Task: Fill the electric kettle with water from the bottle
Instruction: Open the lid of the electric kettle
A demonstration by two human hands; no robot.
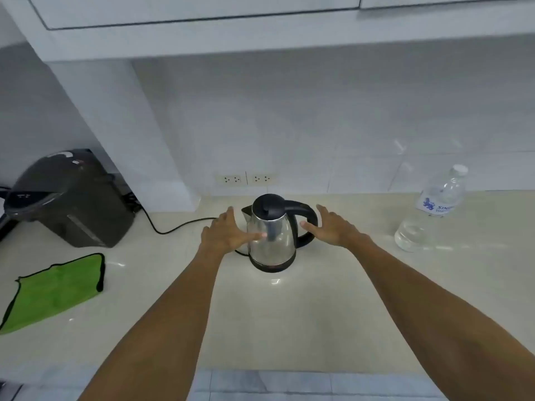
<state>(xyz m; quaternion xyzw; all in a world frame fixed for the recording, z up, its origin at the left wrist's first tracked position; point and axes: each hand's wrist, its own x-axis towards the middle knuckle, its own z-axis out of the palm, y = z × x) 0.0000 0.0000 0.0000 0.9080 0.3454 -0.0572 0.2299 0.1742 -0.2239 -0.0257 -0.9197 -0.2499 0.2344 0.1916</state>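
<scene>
Kettle [272,231] stands upright at centre of the counter [318,299], lid [267,205] down, spout toward 10 o'clock, handle [304,219] arching off toward 3 o'clock.

Your left hand [224,234] is spread, fingers loose, its thumb tip laid on or just at the steel body from 9 o'clock. Your right hand [333,228] is also spread and holds nothing, sitting just beside the handle at 3 o'clock; whether it touches is hard to tell.

Bottle [434,211] stands well apart at 3 o'clock from the kettle, leaning in this wide view, long axis near vertical, white cap [459,169] still on. Your right hand is the nearer one to it; your left would have to cross the kettle.

My read: the lid must come open and the cap off before any pour.

Hard to make out: the lid's release catch, the water level in the kettle, the base under it. Cord [173,227] runs off toward 9 o'clock; its plug end is hidden.
</scene>
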